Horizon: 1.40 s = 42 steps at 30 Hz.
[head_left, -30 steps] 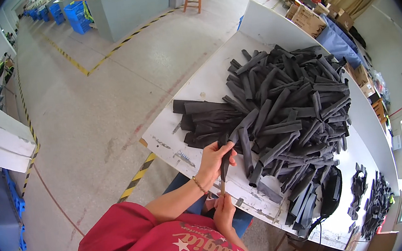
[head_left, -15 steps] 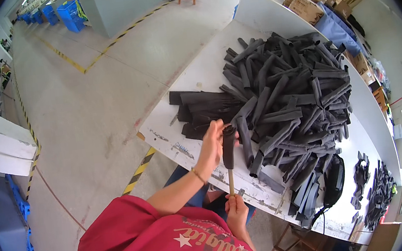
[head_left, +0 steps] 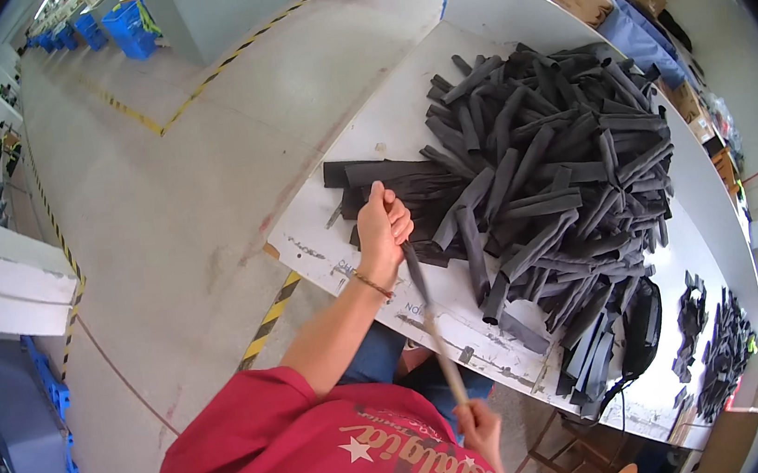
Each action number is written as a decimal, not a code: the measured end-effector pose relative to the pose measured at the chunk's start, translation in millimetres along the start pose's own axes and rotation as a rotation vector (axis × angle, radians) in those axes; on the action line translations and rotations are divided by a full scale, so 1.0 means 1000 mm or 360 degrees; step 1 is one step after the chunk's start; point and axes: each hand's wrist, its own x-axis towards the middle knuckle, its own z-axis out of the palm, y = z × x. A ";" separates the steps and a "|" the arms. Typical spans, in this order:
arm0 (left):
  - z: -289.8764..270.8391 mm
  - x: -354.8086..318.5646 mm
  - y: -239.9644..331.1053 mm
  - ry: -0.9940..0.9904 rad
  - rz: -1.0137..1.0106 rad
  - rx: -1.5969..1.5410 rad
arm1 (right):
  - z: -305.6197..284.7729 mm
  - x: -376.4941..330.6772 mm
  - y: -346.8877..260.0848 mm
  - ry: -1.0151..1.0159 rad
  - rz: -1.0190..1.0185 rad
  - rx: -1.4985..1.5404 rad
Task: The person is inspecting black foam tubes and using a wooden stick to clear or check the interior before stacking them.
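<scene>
My left hand (head_left: 384,228) is raised over the table's near edge, its fingers closed round the upper end of a black fabric tube (head_left: 414,268). The tube runs down from the fist, narrow and blurred, in line with a thin light-coloured stick (head_left: 445,360). Where the tube ends on the stick is not clear. Low by my body, my right hand (head_left: 481,426) is wrapped round the stick's lower end. Just beyond my left hand, flat black fabric pieces (head_left: 391,179) lie in a stack, next to a big heap of rolled black tubes (head_left: 549,170).
The white table (head_left: 411,107) has a raised board (head_left: 503,7) along its far side. A black pouch-like item (head_left: 642,328) lies near the front right, with smaller dark pieces (head_left: 723,347) farther right. A wooden stool (head_left: 567,453) stands below the table.
My left hand has risen and closed into a fist, and the bunched tube now looks longer and narrower. My right hand has moved down and slightly right with the stick.
</scene>
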 end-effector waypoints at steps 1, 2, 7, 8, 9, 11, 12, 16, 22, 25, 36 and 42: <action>-0.002 -0.001 -0.007 -0.0009 -0.0003 0.0008 | -0.001 0.015 -0.005 0.0152 -0.0191 -0.0172; -0.002 -0.003 -0.019 0.0168 -0.0059 -0.0089 | 0.006 0.036 -0.011 0.0345 -0.0419 -0.0253; 0.005 -0.045 -0.064 0.0282 -0.0231 -0.0037 | 0.043 0.133 -0.088 0.0706 -0.0616 0.0640; 0.006 -0.048 -0.059 0.0283 -0.0213 -0.0040 | 0.040 0.144 -0.093 0.0643 -0.0600 0.0717; 0.007 -0.052 -0.051 0.0203 -0.0211 0.0117 | 0.034 0.151 -0.096 0.0580 -0.0579 0.0795; 0.005 -0.053 -0.046 0.0132 -0.0195 0.0276 | 0.024 0.158 -0.097 0.0393 -0.0530 0.0901; 0.003 -0.050 -0.047 -0.0163 0.0387 0.0785 | 0.021 0.162 -0.097 0.0372 -0.0532 0.0858; 0.004 -0.069 -0.031 -0.1182 0.0190 0.1546 | 0.015 0.179 -0.093 0.0668 -0.0995 0.0381; -0.087 -0.145 -0.099 -0.1458 -0.0719 0.1791 | -0.083 0.188 -0.142 0.1071 -0.0964 0.1297; -0.079 -0.138 -0.077 -0.0952 -0.0819 0.1651 | -0.083 0.174 -0.141 0.1108 -0.0791 0.1161; -0.032 -0.131 -0.074 -0.1088 -0.0428 0.1626 | -0.001 0.170 -0.079 0.0657 -0.0568 0.1097; -0.071 -0.153 -0.069 -0.1406 -0.0413 0.1932 | -0.062 0.178 -0.104 0.0821 -0.0714 0.1181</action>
